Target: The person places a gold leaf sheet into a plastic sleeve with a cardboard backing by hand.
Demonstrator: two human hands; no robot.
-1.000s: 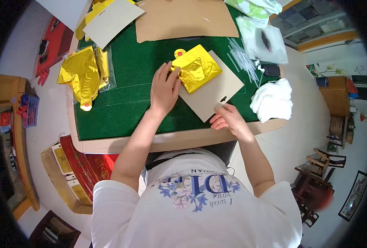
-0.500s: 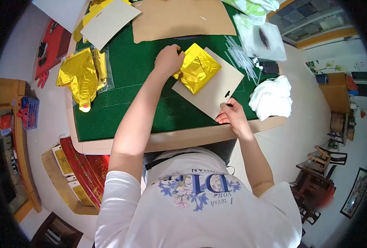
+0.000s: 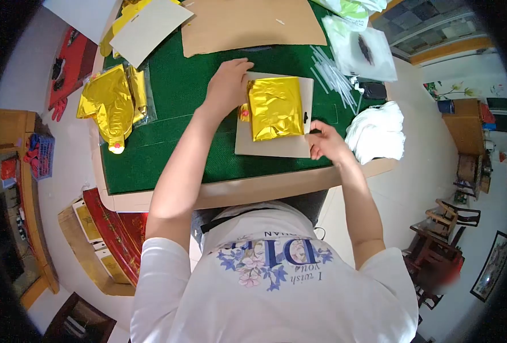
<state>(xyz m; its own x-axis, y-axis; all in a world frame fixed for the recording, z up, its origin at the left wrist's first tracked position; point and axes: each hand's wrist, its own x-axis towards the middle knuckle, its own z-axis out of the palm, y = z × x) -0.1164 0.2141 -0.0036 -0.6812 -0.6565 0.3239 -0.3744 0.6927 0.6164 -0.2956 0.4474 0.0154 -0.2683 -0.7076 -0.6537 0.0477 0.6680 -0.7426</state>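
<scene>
The left hand (image 3: 227, 86) presses the far-left corner of a grey card (image 3: 273, 146) and the right hand (image 3: 323, 140) pinches its right edge, a folded gold foil balloon (image 3: 275, 107) already lying squared on it, mid-tabletop (image 3: 179, 154), unbagged.

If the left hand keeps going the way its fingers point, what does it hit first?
Probably the brown cardboard sheet at the far end of the table; the left hand, resting on the grey card beside the folded gold foil, points that way.
</scene>
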